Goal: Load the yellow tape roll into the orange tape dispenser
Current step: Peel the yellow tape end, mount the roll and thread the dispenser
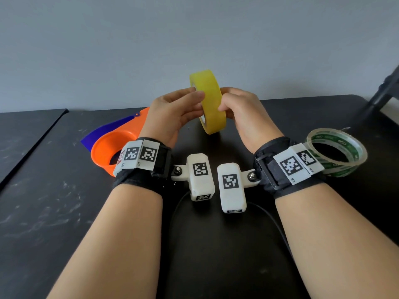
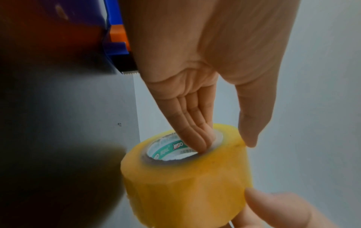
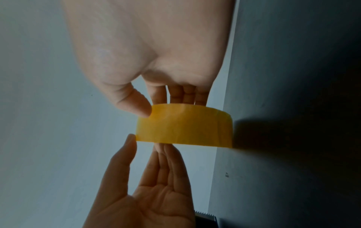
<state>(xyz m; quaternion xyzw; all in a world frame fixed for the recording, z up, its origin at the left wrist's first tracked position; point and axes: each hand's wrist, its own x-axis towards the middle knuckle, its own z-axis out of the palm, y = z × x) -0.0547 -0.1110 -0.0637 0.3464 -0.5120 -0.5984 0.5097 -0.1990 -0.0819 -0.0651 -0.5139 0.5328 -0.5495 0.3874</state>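
Head view: the yellow roll (image 1: 210, 102) is held on edge above the black counter (image 1: 43, 212), in the middle of the scene, between both hands. The left hand (image 1: 172, 113) holds it from the left, fingers reaching to its open side; the right hand (image 1: 241, 113) grips it from the right, fingers curled against the far face. The dispenser (image 1: 112, 147), orange with a blue plate, lies on the counter to the left, partly hidden behind the left wrist. A clear roll (image 1: 339, 152) with green print lies flat on the right, just behind the right wristband. Cables run across the counter near the person. A dark stand leg (image 1: 382, 91) enters at the far right.

Left wrist view: the left hand's fingers (image 2: 197, 132) go straight into the roll's (image 2: 187, 185) core while the thumb (image 2: 252, 123) lies along its outer band, pinching the wall. The dispenser's toothed blade (image 2: 129, 73) shows behind the palm.

Right wrist view: the right hand's thumb (image 3: 134, 103) presses the roll's (image 3: 185, 128) band, its fingers behind the roll. The left hand (image 3: 148, 192) meets the roll from the opposite side. The blade (image 3: 205, 215) peeks in at the bottom edge.
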